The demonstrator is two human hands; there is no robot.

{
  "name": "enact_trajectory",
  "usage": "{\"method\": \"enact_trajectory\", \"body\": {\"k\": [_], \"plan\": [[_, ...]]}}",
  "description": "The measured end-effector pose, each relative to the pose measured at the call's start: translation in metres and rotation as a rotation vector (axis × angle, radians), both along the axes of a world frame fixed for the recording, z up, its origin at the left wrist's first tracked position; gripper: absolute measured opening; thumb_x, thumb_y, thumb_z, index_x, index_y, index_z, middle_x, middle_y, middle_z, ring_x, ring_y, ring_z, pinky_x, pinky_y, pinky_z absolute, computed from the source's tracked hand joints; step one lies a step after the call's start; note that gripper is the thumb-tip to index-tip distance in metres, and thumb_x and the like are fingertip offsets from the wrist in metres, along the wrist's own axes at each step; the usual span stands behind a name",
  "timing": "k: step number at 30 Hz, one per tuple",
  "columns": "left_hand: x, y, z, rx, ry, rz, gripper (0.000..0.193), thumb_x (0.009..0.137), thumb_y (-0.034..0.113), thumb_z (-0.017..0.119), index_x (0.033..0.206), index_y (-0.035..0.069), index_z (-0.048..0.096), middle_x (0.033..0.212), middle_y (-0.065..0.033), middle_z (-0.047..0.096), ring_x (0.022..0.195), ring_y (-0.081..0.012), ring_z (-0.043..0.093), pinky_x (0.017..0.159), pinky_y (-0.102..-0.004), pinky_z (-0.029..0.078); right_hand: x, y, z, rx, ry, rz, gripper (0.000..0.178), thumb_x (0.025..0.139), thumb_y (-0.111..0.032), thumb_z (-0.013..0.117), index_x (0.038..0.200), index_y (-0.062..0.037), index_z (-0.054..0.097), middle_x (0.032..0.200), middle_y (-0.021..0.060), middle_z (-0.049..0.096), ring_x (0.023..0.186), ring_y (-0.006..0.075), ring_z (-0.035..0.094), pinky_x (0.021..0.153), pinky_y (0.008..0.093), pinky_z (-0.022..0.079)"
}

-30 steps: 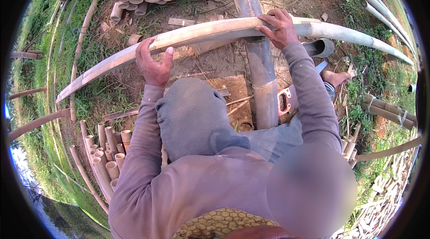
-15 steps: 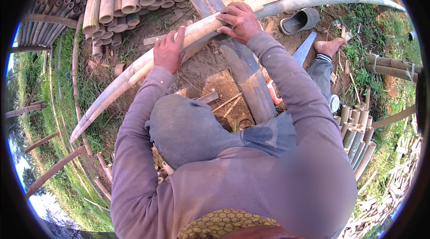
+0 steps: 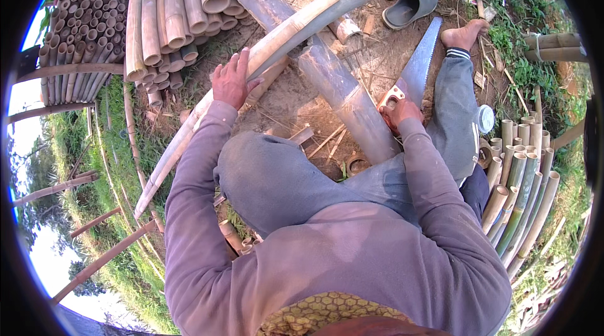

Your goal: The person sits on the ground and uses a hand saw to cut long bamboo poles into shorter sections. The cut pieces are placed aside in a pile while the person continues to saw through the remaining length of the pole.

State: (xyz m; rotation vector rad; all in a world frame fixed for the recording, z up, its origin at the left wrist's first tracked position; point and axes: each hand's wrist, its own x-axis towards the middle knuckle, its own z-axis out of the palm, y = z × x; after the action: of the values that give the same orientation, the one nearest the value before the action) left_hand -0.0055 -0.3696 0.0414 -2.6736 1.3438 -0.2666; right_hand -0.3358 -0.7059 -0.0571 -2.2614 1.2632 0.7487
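Observation:
A long pale bamboo pole (image 3: 286,37) runs slantwise across the view, from the lower left to the upper right. My left hand (image 3: 233,81) lies on it with the fingers stretched out and apart. Beneath the pole, a thick grey-brown bamboo log (image 3: 352,100) rests on the ground. To the right of that log, my right hand (image 3: 404,113) is closed around the pale handle of a handsaw (image 3: 420,59). The saw's toothed blade points away from me, beside my bare foot (image 3: 462,35).
Cut bamboo poles (image 3: 173,12) are stacked at the far left. More short bamboo lengths (image 3: 519,179) stand bundled at the right. A dark clog (image 3: 412,5) lies beyond the saw. A round pale-lidded container (image 3: 485,119) sits by my leg, and bamboo rails (image 3: 104,260) cross the left side.
My right hand has left the bamboo pole, come back toward me and taken hold of the handsaw. My left hand stays on the pole. The view has shifted slightly.

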Motion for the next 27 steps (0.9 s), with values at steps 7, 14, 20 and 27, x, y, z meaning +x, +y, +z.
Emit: {"method": "enact_trajectory", "body": {"k": [7, 14, 20, 27], "plan": [[-0.002, -0.003, 0.008, 0.078, 0.003, 0.02, 0.076, 0.104, 0.05, 0.06, 0.167, 0.019, 0.032, 0.157, -0.0108, 0.056, 0.14, -0.0269, 0.057, 0.121, -0.0534, 0.035, 0.019, 0.004, 0.003, 0.015, -0.043, -0.006, 0.057, 0.085, -0.06, 0.076, 0.119, -0.0154, 0.082, 0.126, 0.0132, 0.077, 0.119, 0.0301, 0.072, 0.101, 0.0425, 0.056], [0.004, -0.011, 0.017, 0.004, 0.027, -0.082, 0.066, 0.104, 0.047, 0.06, 0.16, 0.016, 0.042, 0.156, -0.0059, 0.057, 0.142, -0.0233, 0.055, 0.122, -0.0534, 0.034, 0.018, 0.003, -0.049, 0.067, -0.169, -0.394, 0.039, 0.082, -0.047, 0.077, 0.103, -0.0157, 0.086, 0.121, 0.0127, 0.078, 0.106, 0.0299, 0.076, 0.097, 0.0398, 0.058], [0.007, 0.003, 0.005, -0.008, 0.026, -0.107, 0.065, 0.102, 0.044, 0.064, 0.158, 0.016, 0.045, 0.157, -0.0046, 0.056, 0.144, -0.0237, 0.053, 0.123, -0.0505, 0.034, -0.029, 0.004, 0.039, 0.705, -1.121, -1.091, 0.025, 0.096, -0.023, 0.059, 0.105, -0.0011, 0.067, 0.094, 0.0083, 0.067, 0.091, 0.0206, 0.069, 0.083, 0.0395, 0.057], [0.005, -0.002, 0.011, 0.052, -0.05, -0.118, 0.078, 0.097, 0.057, 0.065, 0.161, 0.018, 0.04, 0.159, -0.0022, 0.053, 0.147, -0.0222, 0.049, 0.124, -0.0528, 0.029, -0.122, 0.024, 0.121, 0.4, -1.307, -0.688, 0.027, 0.106, -0.023, 0.055, 0.119, 0.0007, 0.06, 0.089, 0.0075, 0.064, 0.074, 0.0116, 0.059, 0.067, 0.0257, 0.047]]}}
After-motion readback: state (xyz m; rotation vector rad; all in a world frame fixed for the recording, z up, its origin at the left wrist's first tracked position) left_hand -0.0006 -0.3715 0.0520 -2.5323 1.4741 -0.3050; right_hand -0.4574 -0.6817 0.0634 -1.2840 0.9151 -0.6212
